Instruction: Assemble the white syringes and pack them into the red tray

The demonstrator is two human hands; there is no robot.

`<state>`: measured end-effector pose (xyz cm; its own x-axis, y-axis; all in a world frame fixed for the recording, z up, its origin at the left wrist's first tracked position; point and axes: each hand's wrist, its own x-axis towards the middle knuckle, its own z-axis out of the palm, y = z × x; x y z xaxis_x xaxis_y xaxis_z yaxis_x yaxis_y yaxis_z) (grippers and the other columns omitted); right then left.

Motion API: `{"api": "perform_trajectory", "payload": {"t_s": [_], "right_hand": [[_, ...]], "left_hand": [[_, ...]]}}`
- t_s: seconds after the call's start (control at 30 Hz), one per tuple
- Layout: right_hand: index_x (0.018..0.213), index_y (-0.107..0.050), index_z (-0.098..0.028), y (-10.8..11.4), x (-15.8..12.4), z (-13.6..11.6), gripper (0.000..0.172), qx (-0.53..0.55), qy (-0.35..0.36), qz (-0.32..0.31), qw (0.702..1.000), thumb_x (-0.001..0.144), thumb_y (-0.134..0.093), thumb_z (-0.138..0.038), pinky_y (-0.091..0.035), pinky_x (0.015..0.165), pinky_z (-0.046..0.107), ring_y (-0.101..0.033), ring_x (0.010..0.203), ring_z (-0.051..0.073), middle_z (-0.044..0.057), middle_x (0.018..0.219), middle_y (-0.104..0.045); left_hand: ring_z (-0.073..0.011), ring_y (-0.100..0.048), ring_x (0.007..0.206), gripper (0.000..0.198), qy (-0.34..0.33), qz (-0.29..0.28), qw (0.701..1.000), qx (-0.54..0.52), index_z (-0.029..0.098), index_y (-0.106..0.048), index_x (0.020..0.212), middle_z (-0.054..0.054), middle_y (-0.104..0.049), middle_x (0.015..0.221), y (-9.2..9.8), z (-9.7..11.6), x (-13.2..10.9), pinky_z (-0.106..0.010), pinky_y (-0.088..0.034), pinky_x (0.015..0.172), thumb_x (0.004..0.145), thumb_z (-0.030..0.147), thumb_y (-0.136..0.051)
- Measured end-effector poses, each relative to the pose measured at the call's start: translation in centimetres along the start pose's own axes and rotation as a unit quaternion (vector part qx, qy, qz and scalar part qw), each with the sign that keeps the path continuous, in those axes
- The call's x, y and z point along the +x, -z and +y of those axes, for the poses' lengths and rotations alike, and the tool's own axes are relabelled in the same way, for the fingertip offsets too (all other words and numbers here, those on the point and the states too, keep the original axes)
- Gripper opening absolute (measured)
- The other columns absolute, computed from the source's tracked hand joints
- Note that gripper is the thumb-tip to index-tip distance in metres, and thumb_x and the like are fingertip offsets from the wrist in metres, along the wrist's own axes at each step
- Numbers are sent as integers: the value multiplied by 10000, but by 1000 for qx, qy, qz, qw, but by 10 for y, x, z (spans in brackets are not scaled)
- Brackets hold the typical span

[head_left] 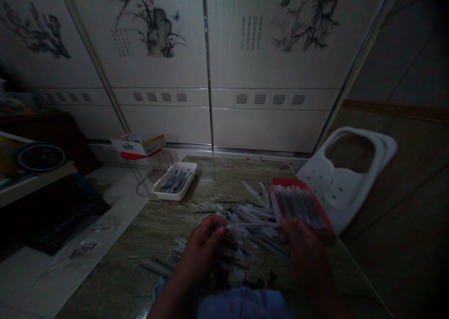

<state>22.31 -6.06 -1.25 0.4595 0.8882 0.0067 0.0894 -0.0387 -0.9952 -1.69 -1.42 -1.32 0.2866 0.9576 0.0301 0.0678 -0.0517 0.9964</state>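
A slim translucent pen (254,224) stretches level between my two hands. My left hand (206,239) pinches its left end between thumb and fingers. At the other end my right hand (302,242) is closed on it, with some fingers out of sight. Beneath them spreads a loose heap of clear and dark pen parts (252,212). Just beyond my right hand a red tray (323,211) holds a packed row of clear, dark-bottomed pens (298,201). Small dark pieces (259,281) lie near my body; the dim light hides their kind.
A white tray (191,181) with several dark slim pieces stands at the wooden table's (217,178) back left. Behind it, an open box (135,146) rests on a red stool. A white folding chair (322,169) stands right of the table, and patterned sliding doors (168,71) close off the back.
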Motion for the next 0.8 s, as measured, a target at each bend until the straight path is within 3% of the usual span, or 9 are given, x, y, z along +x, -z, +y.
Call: {"api": "perform_trajectory", "payload": {"t_s": [0.23, 0.4, 0.63, 0.8], "right_hand": [[675, -542, -211, -3, -2, -3, 385, 9, 3, -20, 1000, 901, -592, -518, -333, 493, 228, -398, 539, 115, -48, 605, -471], [700, -577, -201, -8, -5, -6, 339, 41, -5, -63, 997, 890, -616, -480, -362, 505, 217, -447, 549, 116, -32, 623, -533], [892, -715, -193, -20, -10, -5, 256, -12, -38, -179, 983, 821, -669, -435, -333, 467, 208, -469, 498, 107, -48, 613, -563], [1000, -775, -215, -29, -26, -12, 323, -11, -27, -185, 982, 778, -730, -445, -445, 558, 248, -584, 602, 152, -19, 677, -660]], "left_hand": [[-182, -537, 762, 234, 7, 14, 1000, -17, 228, -639, 925, -18, -598, 822, -1, 3, 0, -292, -418, 707, 902, 459, -616], [-186, -583, 768, 271, 24, 33, 997, -59, 218, -659, 906, -25, -635, 823, 1, 3, 1, -282, -439, 717, 868, 487, -659], [-165, -582, 770, 258, 12, 85, 994, -72, 205, -646, 926, -11, -650, 823, 3, -3, 4, -275, -445, 750, 891, 461, -651], [-173, -603, 789, 281, 16, 69, 994, -83, 190, -679, 981, -21, -668, 842, 0, -3, 3, -276, -457, 744, 891, 455, -655]]}}
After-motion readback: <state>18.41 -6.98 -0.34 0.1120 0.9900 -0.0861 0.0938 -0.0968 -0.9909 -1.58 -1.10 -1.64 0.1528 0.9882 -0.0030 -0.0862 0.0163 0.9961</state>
